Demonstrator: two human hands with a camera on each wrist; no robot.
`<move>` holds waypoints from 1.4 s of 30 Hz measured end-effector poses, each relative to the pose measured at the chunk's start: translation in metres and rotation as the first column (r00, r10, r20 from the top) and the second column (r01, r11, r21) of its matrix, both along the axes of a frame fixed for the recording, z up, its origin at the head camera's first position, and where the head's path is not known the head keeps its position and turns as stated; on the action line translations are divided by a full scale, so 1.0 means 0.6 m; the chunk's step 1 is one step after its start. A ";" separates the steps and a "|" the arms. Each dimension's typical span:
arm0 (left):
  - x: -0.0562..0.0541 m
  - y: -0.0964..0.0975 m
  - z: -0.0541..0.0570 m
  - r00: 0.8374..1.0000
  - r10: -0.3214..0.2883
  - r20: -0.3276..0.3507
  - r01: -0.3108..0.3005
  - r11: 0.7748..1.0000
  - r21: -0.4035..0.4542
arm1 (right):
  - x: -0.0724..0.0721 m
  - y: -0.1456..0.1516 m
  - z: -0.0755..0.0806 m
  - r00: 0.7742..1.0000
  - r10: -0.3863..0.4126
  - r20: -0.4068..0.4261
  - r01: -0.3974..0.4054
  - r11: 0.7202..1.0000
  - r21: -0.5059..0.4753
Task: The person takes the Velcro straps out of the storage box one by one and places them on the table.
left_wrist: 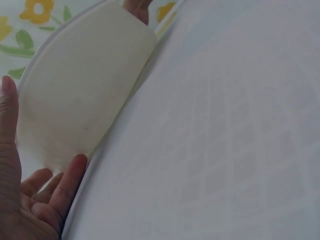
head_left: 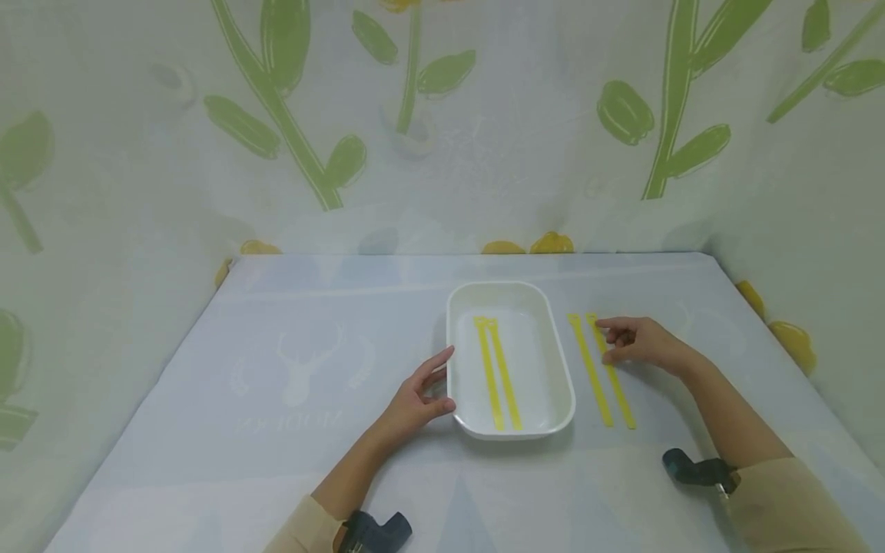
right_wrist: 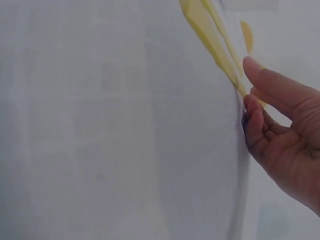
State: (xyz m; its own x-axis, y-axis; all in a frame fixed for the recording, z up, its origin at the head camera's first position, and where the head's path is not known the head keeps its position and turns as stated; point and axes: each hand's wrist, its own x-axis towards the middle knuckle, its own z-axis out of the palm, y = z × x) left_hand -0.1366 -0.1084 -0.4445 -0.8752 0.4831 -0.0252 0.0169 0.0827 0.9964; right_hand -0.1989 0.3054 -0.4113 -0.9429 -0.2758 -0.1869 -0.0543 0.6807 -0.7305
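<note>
Starting nearest, tan sleeves (head_left: pixel 788 507) reach in over the worktop (head_left: pixel 193 453), each arm with a dark wrist-worn device (head_left: pixel 698 468). The worktop has a pale blue-grey covering, printed with a lattice of faint pale lines in the left wrist view.

The left hand (head_left: pixel 415 399) rests against a white tray (head_left: pixel 542 384), its grip loose: fingers extended along the left wall, thumb at the near corner. The tray is smooth and lightly glossy, a rounded rectangle with a rolled rim. Inside lie two flat yellow strips (head_left: pixel 504 375), side by side, each with a small loop at the far end.

Just right of the tray, two matching strips (head_left: pixel 614 380) lie on the worktop. The right hand (head_left: pixel 646 342) is at the outer one, its grip unclosed, thumb and forefinger apart (I cannot tell whether either tip touches it).

To the left, the covering bears a pale antlered deer head (head_left: pixel 300 372); the lettering below seems reversed and is too faint to read safely.

Beyond, pale hangings (head_left: pixel 498 153) enclose the worktop, patterned with green leafy stems (head_left: pixel 276 100) and yellow blooms (head_left: pixel 551 243).
</note>
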 end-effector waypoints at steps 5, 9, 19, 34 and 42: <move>-0.001 0.001 0.000 1.000 -0.007 -0.020 0.007 1.000 0.009 | 0.003 -0.004 0.015 1.000 0.023 0.001 -0.023 0.998 -0.051; -0.001 0.000 -0.001 1.000 -0.012 -0.028 0.012 1.000 0.026 | 0.002 -0.011 0.027 0.999 0.037 0.010 -0.036 0.995 -0.094; -0.001 -0.001 -0.004 1.000 -0.011 -0.025 0.012 0.999 0.044 | 0.021 -0.051 0.066 0.991 0.134 -0.001 -0.133 0.983 -0.126; -0.003 0.001 -0.006 1.000 0.005 0.002 -0.005 1.000 0.014 | 0.038 -0.114 0.138 0.965 0.258 -0.042 -0.260 0.963 -0.069; -0.002 0.001 -0.002 1.000 -0.002 -0.024 0.003 0.999 0.041 | 0.024 -0.146 0.171 0.938 0.337 -0.074 -0.342 0.938 -0.058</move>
